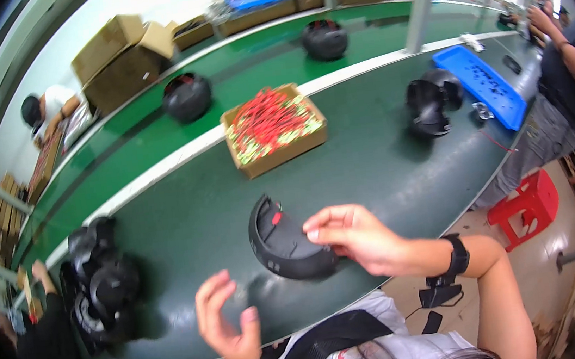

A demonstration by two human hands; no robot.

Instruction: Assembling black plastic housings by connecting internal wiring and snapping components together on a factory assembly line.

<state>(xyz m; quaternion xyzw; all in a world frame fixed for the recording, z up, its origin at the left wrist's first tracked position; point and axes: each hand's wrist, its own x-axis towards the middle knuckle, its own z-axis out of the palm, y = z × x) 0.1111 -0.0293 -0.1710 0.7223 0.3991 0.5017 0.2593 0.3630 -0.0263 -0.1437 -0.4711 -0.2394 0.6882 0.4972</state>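
Note:
A black curved helmet shell piece point(282, 241) with a small red tab stands on edge on the dark green worktable point(193, 218). My right hand point(352, 236) holds it at its right end, fingers curled over the rim; a black band is on that wrist. My left hand point(226, 321) hovers over the near table edge, left of and below the piece, fingers spread and holding nothing.
A cardboard box of red and green small parts point(274, 128) sits beyond the piece. Black helmets lie stacked at left point(101, 286), right point(431, 103), and on the green conveyor point(186, 97). A blue tray point(482, 86), a red stool point(528, 205) and other people are around.

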